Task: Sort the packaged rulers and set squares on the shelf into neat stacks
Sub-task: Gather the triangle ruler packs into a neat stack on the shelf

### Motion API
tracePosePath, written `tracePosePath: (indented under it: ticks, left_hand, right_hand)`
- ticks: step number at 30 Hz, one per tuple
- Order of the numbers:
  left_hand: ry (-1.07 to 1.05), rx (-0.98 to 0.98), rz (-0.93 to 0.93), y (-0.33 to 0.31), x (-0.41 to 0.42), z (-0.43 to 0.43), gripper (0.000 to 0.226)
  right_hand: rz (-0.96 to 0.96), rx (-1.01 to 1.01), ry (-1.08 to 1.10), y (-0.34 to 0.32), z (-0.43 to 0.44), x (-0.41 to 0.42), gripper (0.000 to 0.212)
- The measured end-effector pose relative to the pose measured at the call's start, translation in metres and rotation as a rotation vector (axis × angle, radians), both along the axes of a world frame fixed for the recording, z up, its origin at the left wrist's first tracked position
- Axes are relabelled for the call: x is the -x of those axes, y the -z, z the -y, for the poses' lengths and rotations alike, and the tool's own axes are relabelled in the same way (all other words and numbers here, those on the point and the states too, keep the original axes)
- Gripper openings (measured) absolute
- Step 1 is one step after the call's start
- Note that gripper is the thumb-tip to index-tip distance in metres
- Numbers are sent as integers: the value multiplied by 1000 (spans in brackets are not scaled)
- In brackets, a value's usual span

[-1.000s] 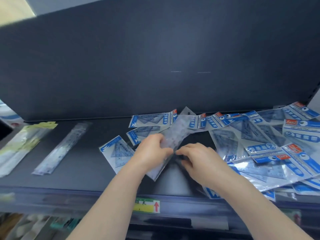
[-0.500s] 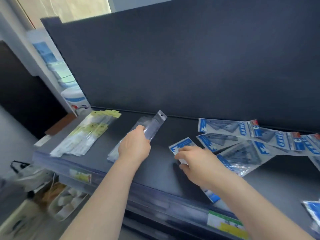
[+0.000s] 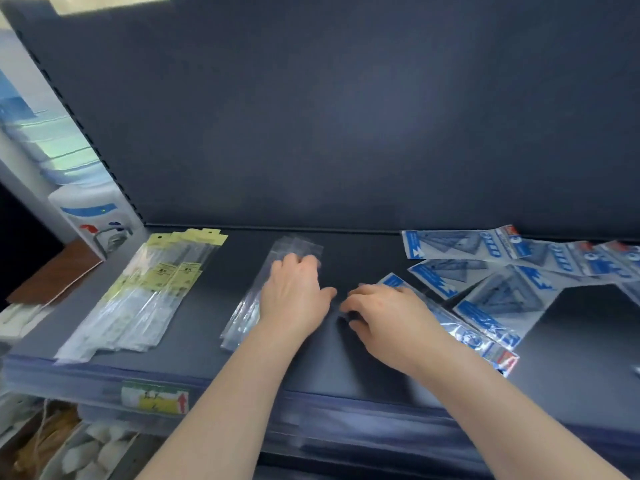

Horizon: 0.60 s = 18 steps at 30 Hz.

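On the dark shelf, a small stack of clear-packed rulers lies at the middle, pointing away from me. My left hand presses flat on this stack, fingers straight over its far half. Further left lies a stack of rulers with yellow header cards. Blue-and-white set square packs are scattered at the right, overlapping each other. My right hand rests on the nearest blue pack, fingertips bent down to the shelf beside my left thumb.
A dark back panel closes the shelf behind. The front rail carries a yellow price label. A white water dispenser stands off the shelf's left end. White packets fill the lower shelf at bottom left.
My left hand carried a clear ruler pack left from the set square pile and laid it on the clear ruler stack, where it now presses flat. My view swung left.
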<state>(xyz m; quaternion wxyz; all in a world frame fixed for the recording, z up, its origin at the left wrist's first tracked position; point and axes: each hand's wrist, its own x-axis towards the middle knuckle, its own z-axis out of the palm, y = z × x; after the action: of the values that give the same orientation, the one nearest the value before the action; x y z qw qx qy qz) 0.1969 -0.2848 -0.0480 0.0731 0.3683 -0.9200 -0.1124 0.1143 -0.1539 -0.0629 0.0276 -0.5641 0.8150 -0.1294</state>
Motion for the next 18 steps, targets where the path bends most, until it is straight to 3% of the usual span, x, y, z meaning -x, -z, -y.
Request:
tracePosePath:
  ticks: [4, 6, 9, 15, 18]
  left_hand:
    - [264, -99, -27, 0, 37, -32, 45]
    - [446, -121, 73, 2, 53, -57, 56]
    - [599, -79, 228, 12, 75, -91, 73]
    - [545, 88, 167, 16, 116, -131, 54]
    - [685, 40, 52, 15, 135, -162, 42]
  right_hand:
    - [-55, 65, 185, -3, -46, 14, 28]
    - [-55, 45, 311, -4, -76, 24, 34]
    - [-48, 69, 475, -2, -118, 38, 26]
    - [-77, 114, 707, 9, -185, 67, 23]
    - [-79, 159, 816, 14, -221, 86, 31]
